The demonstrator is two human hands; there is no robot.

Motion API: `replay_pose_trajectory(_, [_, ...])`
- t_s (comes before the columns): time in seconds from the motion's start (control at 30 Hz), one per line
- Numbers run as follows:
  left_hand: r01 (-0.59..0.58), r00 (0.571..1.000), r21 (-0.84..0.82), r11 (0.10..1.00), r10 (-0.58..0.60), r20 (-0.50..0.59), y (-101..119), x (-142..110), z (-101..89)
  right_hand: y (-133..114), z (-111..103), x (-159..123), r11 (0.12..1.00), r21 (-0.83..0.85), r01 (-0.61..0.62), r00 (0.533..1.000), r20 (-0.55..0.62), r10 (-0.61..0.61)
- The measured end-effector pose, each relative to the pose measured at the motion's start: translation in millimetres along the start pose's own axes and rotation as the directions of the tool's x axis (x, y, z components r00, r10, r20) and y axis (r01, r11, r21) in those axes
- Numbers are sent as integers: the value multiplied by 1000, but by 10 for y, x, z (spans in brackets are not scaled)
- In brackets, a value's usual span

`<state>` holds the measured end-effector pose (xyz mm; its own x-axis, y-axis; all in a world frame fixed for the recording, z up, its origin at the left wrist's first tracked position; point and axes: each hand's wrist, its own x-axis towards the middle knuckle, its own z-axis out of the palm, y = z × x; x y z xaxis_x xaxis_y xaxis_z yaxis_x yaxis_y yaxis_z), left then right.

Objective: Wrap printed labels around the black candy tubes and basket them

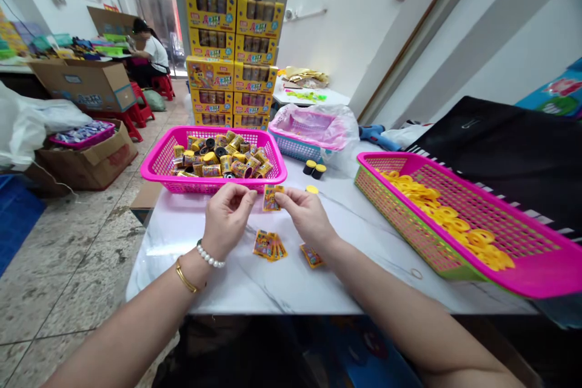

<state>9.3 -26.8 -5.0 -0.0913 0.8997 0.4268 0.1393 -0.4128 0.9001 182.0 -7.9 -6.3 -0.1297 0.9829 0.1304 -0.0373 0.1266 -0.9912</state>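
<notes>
The bare forearms (pixel 136 321) lead to the left hand (pixel 226 218), pinched narrow and empty just beside a small printed packet (pixel 273 198) that the right hand (pixel 307 215) grips, above more packets (pixel 269 246) on the marble desk (pixel 182 273).

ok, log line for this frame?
left hand: beside card | right hand: pinching card | nearby: card stack | pink basket: yellow tubes

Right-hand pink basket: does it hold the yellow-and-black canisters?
No, that basket holds yellow rings; the canisters sit in the other pink basket, straight ahead.
</notes>
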Motion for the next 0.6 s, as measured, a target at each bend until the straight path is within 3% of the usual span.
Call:
replay_pose_trajectory(0.13, [66, 997, 18, 998, -66, 35, 56, -19, 7, 85, 5, -48, 997, -47, 53, 997, -53, -55])
replay_pose_trajectory(0.33, [127, 992, -31, 991, -127, 0, 50, -44, 10, 173, 0, -82, 962, -224, 153, 978, -106, -180])
replay_pose_trajectory(0.6, [89, 996, -69, 994, -90, 2, 44, -57, 63, 192, 1, -113, 889, -339, 307, 935, -65, -348])
